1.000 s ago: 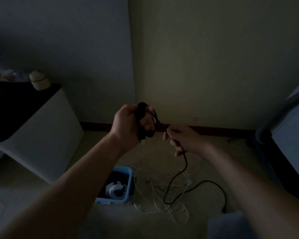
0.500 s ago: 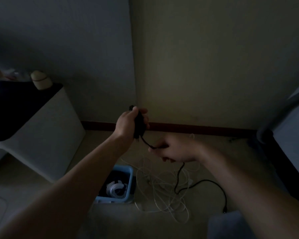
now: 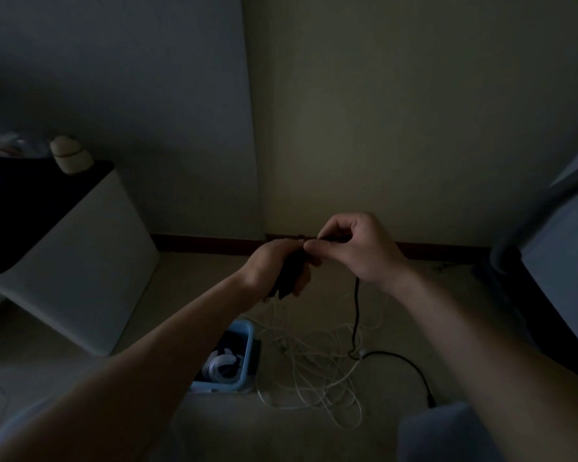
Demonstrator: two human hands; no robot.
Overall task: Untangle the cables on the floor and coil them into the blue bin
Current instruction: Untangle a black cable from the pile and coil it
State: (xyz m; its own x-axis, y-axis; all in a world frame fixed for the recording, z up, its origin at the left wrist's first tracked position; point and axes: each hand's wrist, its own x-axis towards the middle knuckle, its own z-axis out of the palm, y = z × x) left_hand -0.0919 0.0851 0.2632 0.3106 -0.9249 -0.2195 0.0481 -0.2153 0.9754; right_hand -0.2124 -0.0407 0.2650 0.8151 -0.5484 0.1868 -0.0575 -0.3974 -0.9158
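Note:
My left hand (image 3: 274, 265) grips a dark bundle of coiled black cable (image 3: 289, 275) in front of me. My right hand (image 3: 354, 248) pinches the same black cable right beside the bundle, its fingertips touching the left hand. The free length of black cable (image 3: 357, 315) hangs from my right hand down to the floor and runs off to a plug (image 3: 430, 400) at the right. A tangle of white cable (image 3: 314, 371) lies on the floor below. The blue bin (image 3: 246, 358) stands left of the tangle with a coiled white cable (image 3: 219, 366) inside.
A white cabinet (image 3: 80, 271) with a dark top stands at the left, a small pale object (image 3: 69, 155) on it. A blue-grey bed or seat edge (image 3: 561, 248) fills the right side. The wall corner and dark skirting board (image 3: 207, 243) lie ahead.
My right hand has risen from below the left hand up to the bundle, bringing a turn of black cable with it. The hanging cable on the floor has shortened.

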